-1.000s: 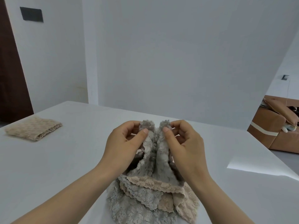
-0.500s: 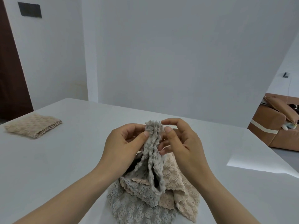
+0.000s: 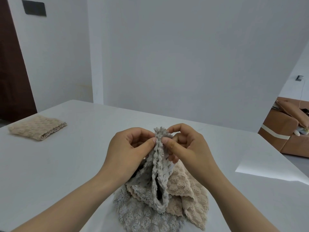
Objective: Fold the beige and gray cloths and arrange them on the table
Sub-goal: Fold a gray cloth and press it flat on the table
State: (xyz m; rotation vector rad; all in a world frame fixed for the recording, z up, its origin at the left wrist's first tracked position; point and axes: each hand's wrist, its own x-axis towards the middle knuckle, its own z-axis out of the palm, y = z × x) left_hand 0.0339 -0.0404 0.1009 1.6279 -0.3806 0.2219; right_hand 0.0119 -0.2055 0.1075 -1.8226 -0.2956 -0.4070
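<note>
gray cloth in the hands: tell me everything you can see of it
The held gray cloth is fluffy, terry-like fabric, doubled so two layers hang with a dark gap between. The left hand and right hand pinch its top edge together. It hangs roughly upright over the white table; its lower end rests on a loose pile of beige cloth and another gray piece.

White table [image 3: 80, 164], smooth top. Fluffy gray cloth [image 3: 142, 218] lies spread at the near edge. Loose beige cloth [image 3: 187, 196] overlaps the right side of the fluffy gray cloth. Folded beige cloth [image 3: 36, 128] sits well left of it and farther back, alone. Bright light patch [image 3: 267, 171] to its right.
</note>
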